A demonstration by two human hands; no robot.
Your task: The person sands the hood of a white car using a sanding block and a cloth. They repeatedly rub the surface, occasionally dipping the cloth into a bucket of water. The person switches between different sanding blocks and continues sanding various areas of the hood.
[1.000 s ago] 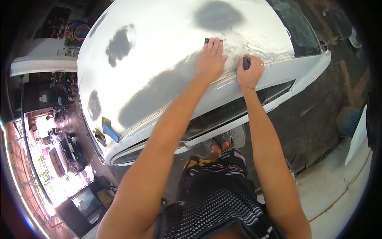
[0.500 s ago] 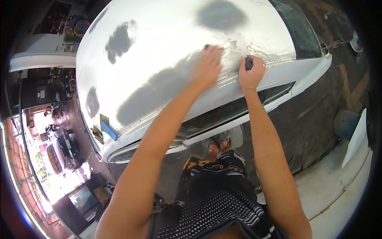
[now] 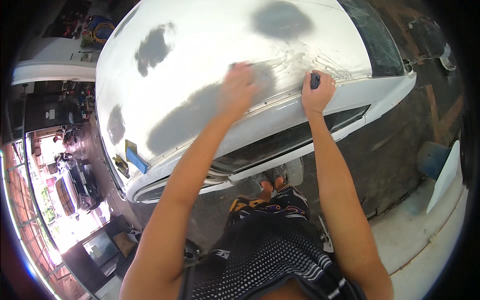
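My left hand, smeared by motion, presses on the white car roof. A thin dark pad peeks out past its fingertips, the rest hidden under the hand. This hand is over a long grey sanded patch. Closed near the roof's side edge, my right hand grips a small black block; its exact kind is unclear. Wet streaks mark the paint just beyond that hand.
A blue block and a yellowish piece lie at the roof's left corner. More grey patches dot the roof. At right stand a blue bin and a white panel. A dark vehicle is far left.
My left hand has slid left along the roof with the dark pad, baring more of the grey patch. The right hand stays nearly in place, still around the black block.
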